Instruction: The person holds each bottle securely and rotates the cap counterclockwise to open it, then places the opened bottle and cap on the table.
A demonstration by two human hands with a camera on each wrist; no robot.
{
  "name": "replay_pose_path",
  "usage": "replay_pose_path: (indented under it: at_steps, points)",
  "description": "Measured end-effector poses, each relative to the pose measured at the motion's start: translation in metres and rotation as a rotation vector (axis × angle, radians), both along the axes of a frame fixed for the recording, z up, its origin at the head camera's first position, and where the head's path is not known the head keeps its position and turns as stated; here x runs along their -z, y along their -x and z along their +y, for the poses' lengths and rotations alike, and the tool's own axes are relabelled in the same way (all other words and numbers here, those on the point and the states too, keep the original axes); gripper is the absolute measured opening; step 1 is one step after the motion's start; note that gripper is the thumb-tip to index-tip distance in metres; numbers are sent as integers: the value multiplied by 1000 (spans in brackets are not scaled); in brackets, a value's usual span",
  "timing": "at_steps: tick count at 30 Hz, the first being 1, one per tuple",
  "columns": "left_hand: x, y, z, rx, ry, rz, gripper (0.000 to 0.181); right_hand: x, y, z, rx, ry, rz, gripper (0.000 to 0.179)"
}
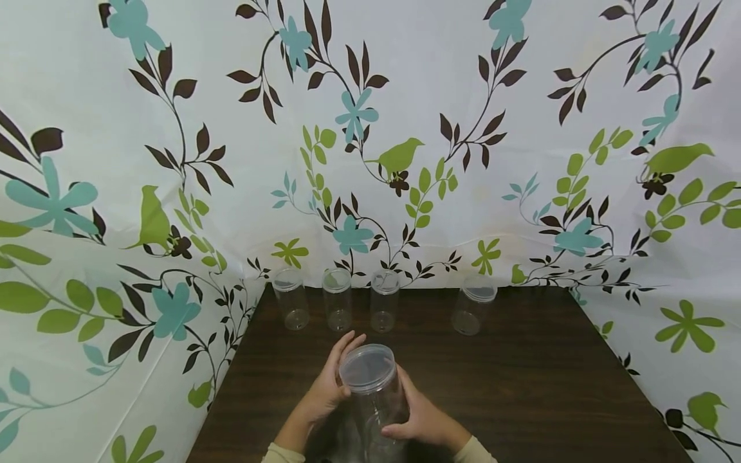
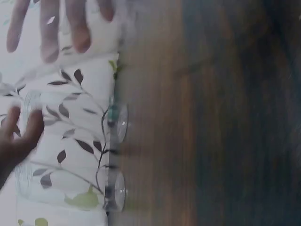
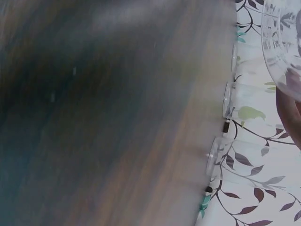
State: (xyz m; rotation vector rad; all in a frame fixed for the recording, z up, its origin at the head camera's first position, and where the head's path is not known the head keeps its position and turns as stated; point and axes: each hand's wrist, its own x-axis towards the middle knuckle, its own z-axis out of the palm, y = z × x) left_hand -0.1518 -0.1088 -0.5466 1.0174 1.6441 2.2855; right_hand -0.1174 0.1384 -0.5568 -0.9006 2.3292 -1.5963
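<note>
A tall clear plastic jar with a translucent screw lid is held upright, tilted slightly, near the front of the table. My right hand grips the jar body from the right, thumb across its front. In the right wrist view the round base of the jar shows at the right edge, with part of the hand beside it. My left hand is at the left of the lid, fingers extended. The left wrist view shows its fingers spread and the thumb apart from them.
Several similar lidded clear jars stand in a row along the far edge of the dark wooden table: three at the left, including a middle jar, and one wider jar farther right. A floral-printed cloth hangs behind and at both sides.
</note>
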Motion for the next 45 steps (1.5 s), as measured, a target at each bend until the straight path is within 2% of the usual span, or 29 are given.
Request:
replay_pose_path:
  at_steps: [2, 4, 7, 9, 11, 15, 18, 20, 22, 25, 30, 33, 36, 38, 40, 42, 45]
  points:
    - [-1, 1, -3, 73, 6, 12, 104, 0, 1, 0, -57, 23, -30, 116]
    - [-2, 0, -5, 113, 24, 9, 102, 2, 1, -1, -72, 38, -41, 116]
    - [-4, -3, -5, 93, 63, -30, 101, 5, 0, -4, -6, 17, 23, 117]
    - [-3, -4, -2, 36, 84, -50, 99, 7, 0, -7, 83, -19, 97, 119]
    - [-2, -5, 3, -48, 115, -95, 98, 9, -1, -11, 200, -69, 200, 122]
    - [2, -12, 25, -292, 192, -193, 96, 17, -2, -19, 449, -214, 466, 128]
    - [4, -19, 42, -462, 255, -257, 97, 25, -2, -22, 589, -319, 636, 131]
    - [3, -22, 50, -532, 277, -277, 98, 29, -2, -22, 640, -356, 696, 132]
    - [3, -25, 55, -576, 276, -289, 99, 31, -3, -22, 660, -380, 724, 134]
    - [2, -26, 56, -586, 246, -296, 100, 32, -4, -22, 656, -380, 733, 134]
    - [2, -26, 47, -501, 196, -245, 101, 29, -4, -23, 644, -348, 686, 133]
    - [2, -22, 36, -443, 182, -177, 104, 23, -4, -21, 583, -272, 560, 130]
    - [3, -16, 23, -346, 169, -118, 105, 16, -5, -16, 457, -134, 346, 125]
    - [4, -13, 15, -246, 140, -100, 105, 12, -6, -11, 352, -54, 194, 121]
    - [4, -11, 9, -132, 96, -108, 103, 7, -6, -6, 227, 0, 82, 118]
    - [4, -9, 5, -32, 58, -114, 103, 3, -7, -2, 106, 22, -1, 115]
    - [3, -8, 0, 60, 31, -129, 103, 0, -6, 3, -17, 15, -80, 114]
